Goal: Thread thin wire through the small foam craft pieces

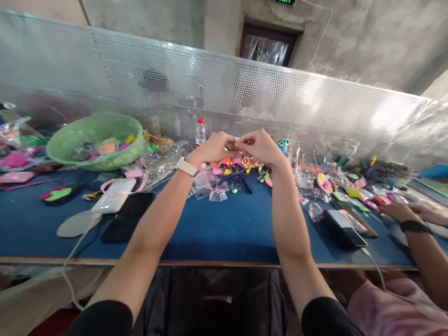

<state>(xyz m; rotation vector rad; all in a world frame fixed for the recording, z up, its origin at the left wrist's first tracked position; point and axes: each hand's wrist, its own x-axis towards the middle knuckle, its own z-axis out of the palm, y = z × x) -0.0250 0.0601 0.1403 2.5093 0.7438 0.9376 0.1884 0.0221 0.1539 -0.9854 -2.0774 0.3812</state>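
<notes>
Both of my arms reach out over the blue table (217, 228). My left hand (212, 148), with a pale watch on its wrist, and my right hand (261, 145) meet fingertip to fingertip above a heap of small colourful pieces (241, 163). Their fingers are curled and pinched together on something tiny that I cannot make out. Small clear plastic bags (210, 186) lie on the table just below my left wrist.
A green basket (96, 140) with coloured items stands at the left. A white power bank (114, 195) and a black phone (128, 217) lie near it. A bottle (200, 132) stands by the perforated metal screen (224, 88). Another person's arm (418, 233) rests at the right beside a dark device (345, 226).
</notes>
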